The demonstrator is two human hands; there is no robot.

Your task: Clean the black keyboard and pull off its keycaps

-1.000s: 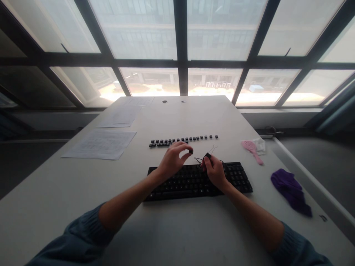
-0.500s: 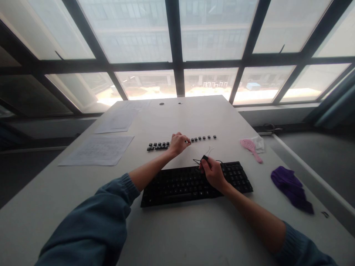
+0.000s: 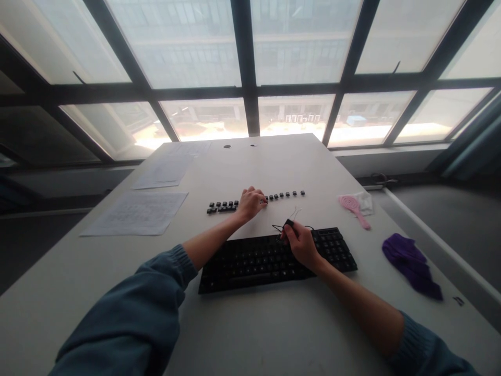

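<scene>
My left hand is at the row of loose black keycaps beyond the keyboard. Its fingertips are closed on a small dark keycap at the row's near end, and the hand hides part of the line. More keycaps lie in two short rows left of it. Over the upper right part of the black keyboard, my right hand is closed around a small black tool with thin wire loops pointing up and away.
Printed papers lie at the left of the white table. On the right are a pink hairbrush on a white wrapper, a purple cloth and a small dark item. Windows stand beyond the far edge.
My left fingertips have closed down onto a keycap in the row. My right hand has hardly moved, and the view has shifted very slightly.
</scene>
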